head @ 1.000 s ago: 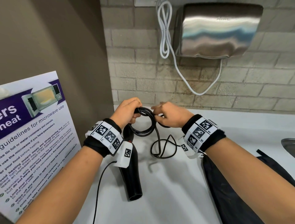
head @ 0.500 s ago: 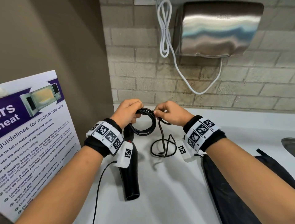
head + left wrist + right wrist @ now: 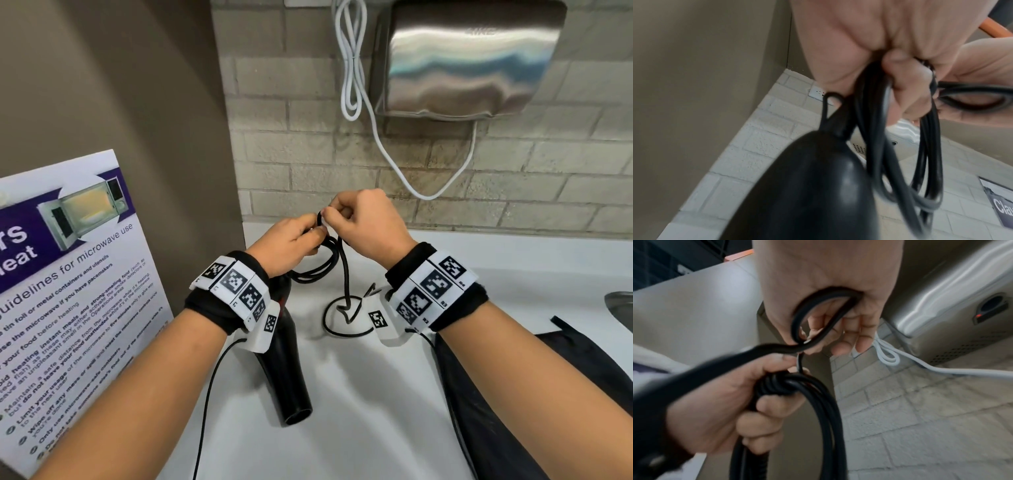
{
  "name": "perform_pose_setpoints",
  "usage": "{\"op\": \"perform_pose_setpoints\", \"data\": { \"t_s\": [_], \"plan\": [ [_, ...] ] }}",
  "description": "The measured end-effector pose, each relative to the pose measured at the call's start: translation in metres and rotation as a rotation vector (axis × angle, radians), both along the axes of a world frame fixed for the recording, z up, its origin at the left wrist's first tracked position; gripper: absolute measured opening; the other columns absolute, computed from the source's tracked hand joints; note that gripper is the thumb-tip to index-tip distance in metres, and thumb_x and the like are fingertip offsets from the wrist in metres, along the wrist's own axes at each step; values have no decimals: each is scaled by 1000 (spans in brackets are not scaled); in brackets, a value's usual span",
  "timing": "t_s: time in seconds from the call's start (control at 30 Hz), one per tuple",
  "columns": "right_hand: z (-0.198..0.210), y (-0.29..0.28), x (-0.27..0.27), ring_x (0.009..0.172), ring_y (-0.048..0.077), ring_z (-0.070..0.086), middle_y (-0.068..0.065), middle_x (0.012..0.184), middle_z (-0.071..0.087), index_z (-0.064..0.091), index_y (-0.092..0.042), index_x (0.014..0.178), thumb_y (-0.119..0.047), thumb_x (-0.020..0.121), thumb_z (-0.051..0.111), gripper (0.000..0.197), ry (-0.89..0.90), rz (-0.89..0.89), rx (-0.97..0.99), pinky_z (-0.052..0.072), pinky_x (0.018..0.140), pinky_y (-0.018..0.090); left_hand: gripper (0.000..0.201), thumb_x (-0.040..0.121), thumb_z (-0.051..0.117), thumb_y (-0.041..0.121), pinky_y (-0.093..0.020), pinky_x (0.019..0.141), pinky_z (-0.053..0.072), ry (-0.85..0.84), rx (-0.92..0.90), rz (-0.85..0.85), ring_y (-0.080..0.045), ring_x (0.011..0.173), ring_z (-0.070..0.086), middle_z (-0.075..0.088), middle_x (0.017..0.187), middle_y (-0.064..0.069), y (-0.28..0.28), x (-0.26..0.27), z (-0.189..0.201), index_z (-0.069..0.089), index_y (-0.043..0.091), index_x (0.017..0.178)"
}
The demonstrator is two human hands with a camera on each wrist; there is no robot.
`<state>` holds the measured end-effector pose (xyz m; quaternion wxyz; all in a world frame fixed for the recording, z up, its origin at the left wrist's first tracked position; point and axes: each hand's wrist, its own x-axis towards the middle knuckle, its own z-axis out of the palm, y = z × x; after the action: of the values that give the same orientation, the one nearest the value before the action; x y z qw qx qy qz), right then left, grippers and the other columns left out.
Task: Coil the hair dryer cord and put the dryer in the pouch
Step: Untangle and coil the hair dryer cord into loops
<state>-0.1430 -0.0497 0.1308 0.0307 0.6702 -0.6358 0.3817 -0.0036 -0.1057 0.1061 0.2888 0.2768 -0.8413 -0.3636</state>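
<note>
So the black hair dryer [image 3: 281, 370] is hanging nozzle-down just above the white counter [image 3: 359, 411], sitting around 7 o'clock from the middle of the head view, tucked under the left wrist. The left hand [image 3: 291, 245] is gripping a bundle of cord [image 3: 315, 263] loops with its fingers curled tight round them, and the right hand [image 3: 366, 222] is pinching a fresh loop right up against it, thumb and fingers closing on the cable at about 12 o'clock from the dryer. The rest of the cord is dropping straight down from the hands and lying in a loose ring on the counter [image 3: 342, 318]. The dark pouch [image 3: 513, 394] is lying flat at 4 o'clock, partly under the right forearm. Past that, a metal sink edge [image 3: 620, 308] is peeking in at 3 o'clock. A microwave guidelines poster [image 3: 68, 291] is leaning at 9 o'clock against a taupe wall, and up at 1 o'clock a steel hand dryer [image 3: 462, 58] is hanging on the pale brick wall [image 3: 308, 154] with its white cable [image 3: 349, 68] looping down.
</note>
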Motion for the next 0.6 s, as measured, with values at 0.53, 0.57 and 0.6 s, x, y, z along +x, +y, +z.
{"op": "perform_pose_setpoints", "data": {
  "t_s": [0.53, 0.57, 0.6],
  "plan": [
    [-35, 17, -13, 70, -2, 64, -4, 79, 66, 49, -21, 119, 9, 73, 69, 59, -614, 369, 122, 51, 77, 14, 20, 98, 39, 13, -16, 42, 30, 271, 22, 85, -4, 39, 32, 50, 70, -9, -12, 3, -11, 55, 12, 87],
    [-39, 16, -13, 69, -1, 65, -1, 81, 66, 50, -20, 115, 12, 73, 67, 56, -678, 377, 104, 51, 74, 13, 19, 98, 38, 11, -16, 41, 29, 293, 54, 71, -3, 38, 30, 49, 70, -7, -12, 3, -11, 56, 11, 95],
    [-44, 14, -14, 69, -1, 65, 1, 83, 65, 52, -19, 110, 15, 73, 65, 53, -735, 383, 90, 51, 72, 12, 19, 98, 37, 10, -15, 40, 27, 312, 82, 66, -2, 36, 29, 48, 69, -4, -11, 2, -10, 56, 12, 103]
  ]
}}
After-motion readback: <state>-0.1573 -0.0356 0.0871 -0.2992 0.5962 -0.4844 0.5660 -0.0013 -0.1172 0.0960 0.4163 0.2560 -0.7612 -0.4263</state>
